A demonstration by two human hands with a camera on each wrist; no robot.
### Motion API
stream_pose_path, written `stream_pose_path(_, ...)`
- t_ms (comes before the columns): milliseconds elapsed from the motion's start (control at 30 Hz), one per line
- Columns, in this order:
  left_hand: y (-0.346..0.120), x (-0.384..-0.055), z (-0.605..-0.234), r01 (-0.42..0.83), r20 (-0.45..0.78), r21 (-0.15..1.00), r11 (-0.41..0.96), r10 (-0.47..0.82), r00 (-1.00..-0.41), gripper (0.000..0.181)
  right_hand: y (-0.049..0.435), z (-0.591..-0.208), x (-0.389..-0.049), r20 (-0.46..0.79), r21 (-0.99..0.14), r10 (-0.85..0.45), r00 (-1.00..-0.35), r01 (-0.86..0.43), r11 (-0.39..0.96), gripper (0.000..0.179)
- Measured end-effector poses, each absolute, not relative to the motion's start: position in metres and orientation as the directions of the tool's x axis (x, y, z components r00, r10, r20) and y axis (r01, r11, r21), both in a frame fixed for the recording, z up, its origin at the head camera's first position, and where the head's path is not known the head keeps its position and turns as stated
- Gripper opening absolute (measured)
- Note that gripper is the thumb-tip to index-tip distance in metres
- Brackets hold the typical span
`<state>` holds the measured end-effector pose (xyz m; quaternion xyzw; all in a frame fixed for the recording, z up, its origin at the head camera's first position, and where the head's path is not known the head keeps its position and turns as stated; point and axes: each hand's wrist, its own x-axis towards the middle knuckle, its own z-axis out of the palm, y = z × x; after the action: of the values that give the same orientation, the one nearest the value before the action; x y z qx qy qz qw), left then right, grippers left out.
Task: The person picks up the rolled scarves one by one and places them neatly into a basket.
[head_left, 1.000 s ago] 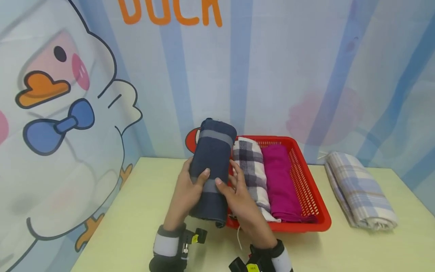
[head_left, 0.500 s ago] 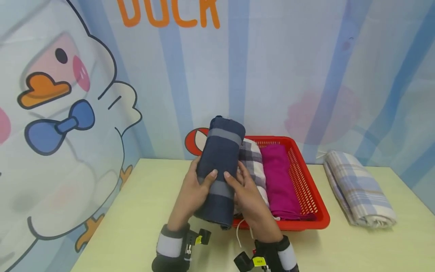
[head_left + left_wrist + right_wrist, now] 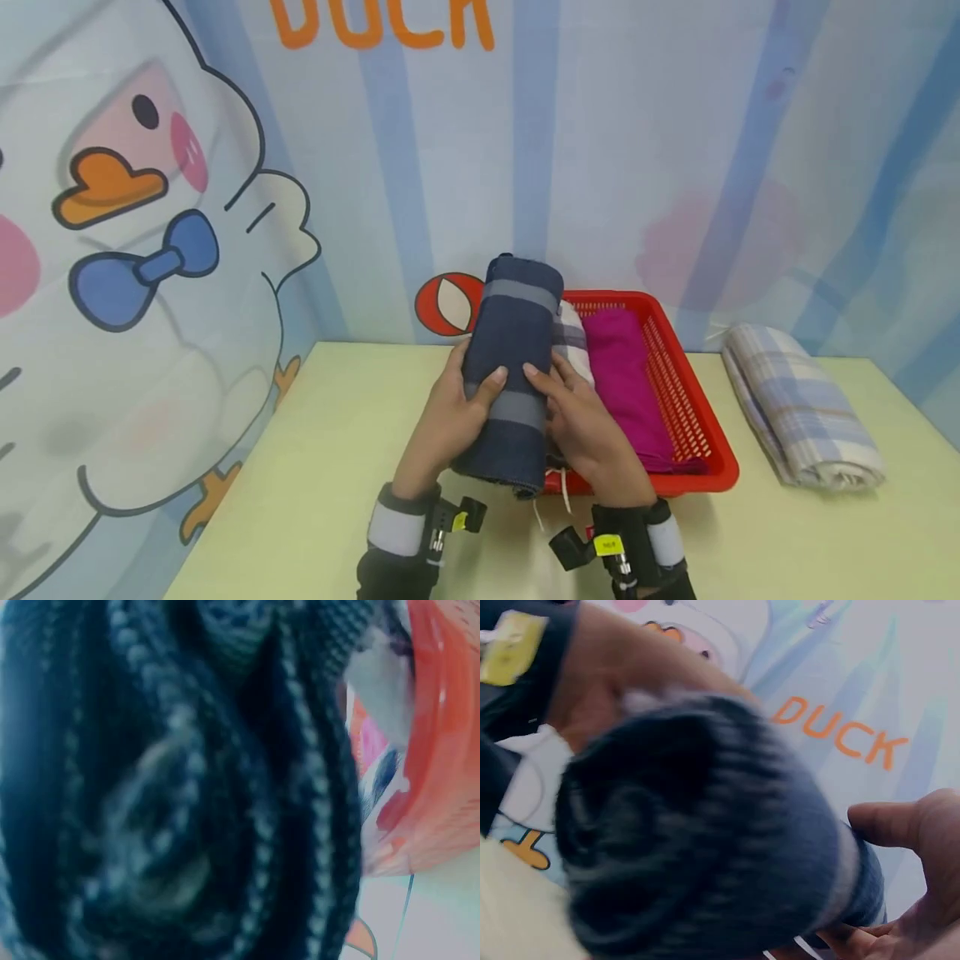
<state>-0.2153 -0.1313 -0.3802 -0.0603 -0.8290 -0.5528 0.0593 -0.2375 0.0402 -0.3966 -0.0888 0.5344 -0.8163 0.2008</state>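
Both hands hold a rolled-up navy cloth (image 3: 513, 342) with grey stripes up in front of the basket, its far end tilted upward. My left hand (image 3: 453, 412) grips its left side, thumb on top. From the right side my right hand (image 3: 588, 417) grips it, thumb also on top. The cloth's spiral end (image 3: 180, 795) with stitched edges fills most of the left wrist view. Behind the roll, a red plastic basket (image 3: 675, 358) holds a magenta rolled cloth (image 3: 630, 383) and a checked white-and-grey rolled cloth (image 3: 572, 346), partly hidden by the navy one.
Right of the basket lies a folded light plaid cloth (image 3: 806, 408) on the pale yellow table (image 3: 315, 467). A printed backdrop (image 3: 600, 150) with a duck stands behind the table. Thin white cords (image 3: 566, 492) hang near the basket's front rim.
Both hands have carried the navy cloth to the right, so that it covers more of the checked cloth and the basket's left side. The grip stays the same.
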Motion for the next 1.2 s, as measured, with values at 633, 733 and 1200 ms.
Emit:
stream_pose_path(633,-0.113,-0.214,-0.379,0.169,0.124,0.916,0.364,0.144,-0.982,0.066,0.062,-0.4,-0.246,-0.012,-0.835,-0.47,-0.882,0.268,-0.481,0.062)
stream_pose_path(733,-0.111,-0.213,-0.38,0.164,0.117,0.923,0.349,0.151,-0.981,0.065,0.062,-0.4,-0.245,-0.024,-0.832,-0.475,-0.88,0.281,-0.478,0.062)
stream_pose_path(1200,-0.101,-0.216,-0.384,0.184,0.135,0.932,0.312,0.172,-0.976,0.068,0.065,-0.398,-0.248,-0.046,-0.857,-0.443,-0.895,0.263,-0.443,0.06)
